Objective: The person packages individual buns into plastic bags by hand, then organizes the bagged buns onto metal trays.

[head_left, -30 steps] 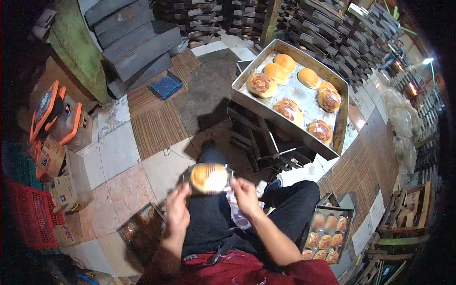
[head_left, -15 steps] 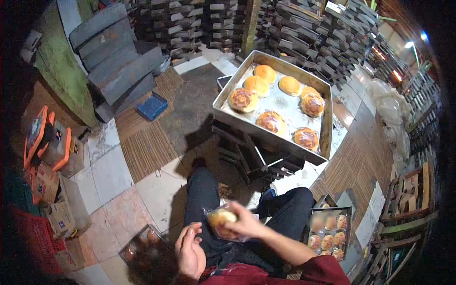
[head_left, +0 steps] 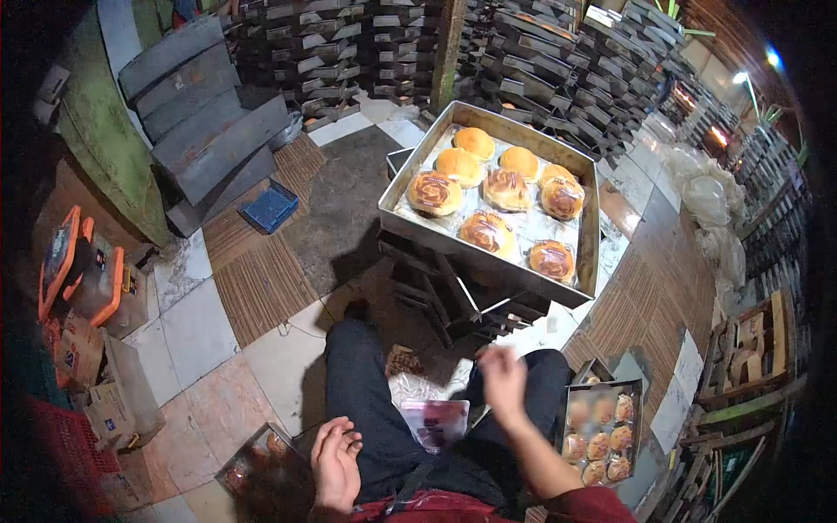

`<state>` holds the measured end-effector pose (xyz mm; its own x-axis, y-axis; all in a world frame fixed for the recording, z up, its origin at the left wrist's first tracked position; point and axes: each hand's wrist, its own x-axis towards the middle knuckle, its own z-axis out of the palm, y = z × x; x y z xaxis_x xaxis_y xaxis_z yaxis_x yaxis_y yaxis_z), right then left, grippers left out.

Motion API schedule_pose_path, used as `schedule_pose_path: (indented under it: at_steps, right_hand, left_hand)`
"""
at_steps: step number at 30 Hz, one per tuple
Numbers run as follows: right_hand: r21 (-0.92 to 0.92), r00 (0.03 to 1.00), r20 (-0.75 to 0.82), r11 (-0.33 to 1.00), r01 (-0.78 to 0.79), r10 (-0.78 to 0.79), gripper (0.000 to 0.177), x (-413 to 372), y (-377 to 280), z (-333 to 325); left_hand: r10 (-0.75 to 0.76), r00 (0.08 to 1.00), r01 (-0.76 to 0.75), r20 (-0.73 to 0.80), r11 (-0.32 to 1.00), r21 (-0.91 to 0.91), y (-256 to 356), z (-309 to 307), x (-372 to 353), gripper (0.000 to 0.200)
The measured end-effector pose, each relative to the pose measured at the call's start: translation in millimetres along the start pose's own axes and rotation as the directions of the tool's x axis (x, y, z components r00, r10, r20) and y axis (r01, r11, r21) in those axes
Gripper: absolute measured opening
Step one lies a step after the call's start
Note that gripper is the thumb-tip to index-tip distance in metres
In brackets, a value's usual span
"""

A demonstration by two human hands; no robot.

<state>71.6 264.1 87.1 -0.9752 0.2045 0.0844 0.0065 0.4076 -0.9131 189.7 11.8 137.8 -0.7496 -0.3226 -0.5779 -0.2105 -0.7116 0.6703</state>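
My left hand [head_left: 336, 462] rests by my left thigh, palm up, its fingers loosely bent and holding nothing. Over my right knee is my right hand [head_left: 503, 382], smeared by motion so that its fingers do not show clearly. A stack of clear plastic bags with a dark print [head_left: 434, 424] lies between my thighs. Ahead stands a large metal tray [head_left: 488, 277] of round buns. A bun in clear wrap with a brown swirl [head_left: 506, 189] sits mid-tray, among other swirled buns [head_left: 486, 234] and plainer golden ones [head_left: 459, 166].
A dark tray of small topped buns [head_left: 602, 436] stands to my right, and another dark tray [head_left: 266, 466] on the floor at left. A blue basket [head_left: 269, 207] lies farther off. Orange-lidded containers [head_left: 109, 288] and cartons [head_left: 78, 349] line the left. Stacked dark trays [head_left: 540, 78] fill the back.
The wrapped bun that my right hand held over my lap has gone from it, and one more wrapped bun lies mid-tray. My right hand is farther forward and right; the bags are uncovered.
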Motion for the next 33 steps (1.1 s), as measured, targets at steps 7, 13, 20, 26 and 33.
schedule_pose_path:
  at_steps: [7,13,20,26,33]
  right_hand:
    - [-0.389,0.509,0.821,0.401,0.83,-0.258,0.029,-118,56,44]
    - [-0.367,0.468,0.833,0.338,0.867,-0.294,0.031,-107,52,45]
    - [-0.197,0.241,0.956,0.244,0.949,-0.166,0.043,-122,59,38]
    - [-0.568,0.612,0.791,0.357,0.741,-0.011,0.026,-98,39,31]
    - [-0.143,0.604,0.741,0.811,0.567,-0.292,0.012,-22,-53,6]
  left_hand:
    - [-0.165,0.977,0.156,0.138,0.985,0.073,-23,20,3,0.016]
    - [-0.171,0.97,0.16,0.175,0.984,0.078,-30,16,4,0.016]
    - [-0.213,0.966,0.204,0.143,0.976,0.076,-35,-1,6,0.016]
    - [-0.318,0.935,0.296,0.155,0.943,0.151,-42,-9,8,0.017]
    - [-0.743,0.516,0.814,0.427,0.58,0.025,-59,-7,11,0.074]
